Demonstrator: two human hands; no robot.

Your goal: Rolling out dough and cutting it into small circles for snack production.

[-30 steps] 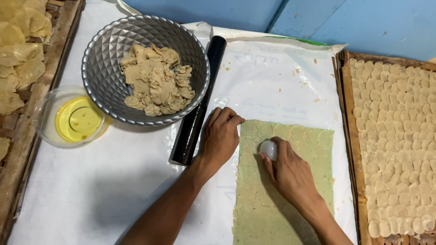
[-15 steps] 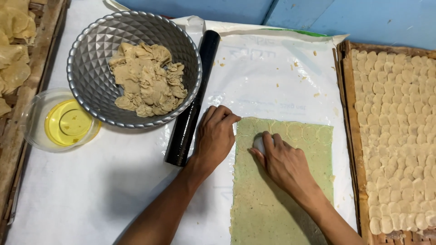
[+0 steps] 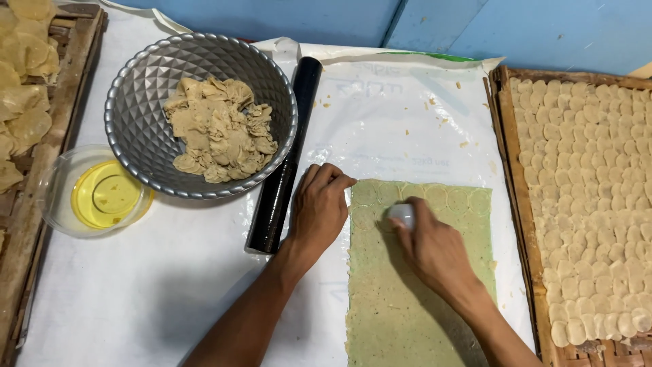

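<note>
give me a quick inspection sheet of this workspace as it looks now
surface: white plastic sheet over the table, a few crumbs near its top edge
job's things: flat greenish dough sheet with round marks pressed along its top edge; small white round cutter
clutter: black rolling pin; silver bowl of dough scraps; clear bowl of yellow oil; woven tray of cut rounds at right; wooden tray of larger pieces at left
hands: left hand flat beside the dough's left edge; right hand holds the cutter on the dough
cables: nothing seen
surroundings: blue wall behind
</note>
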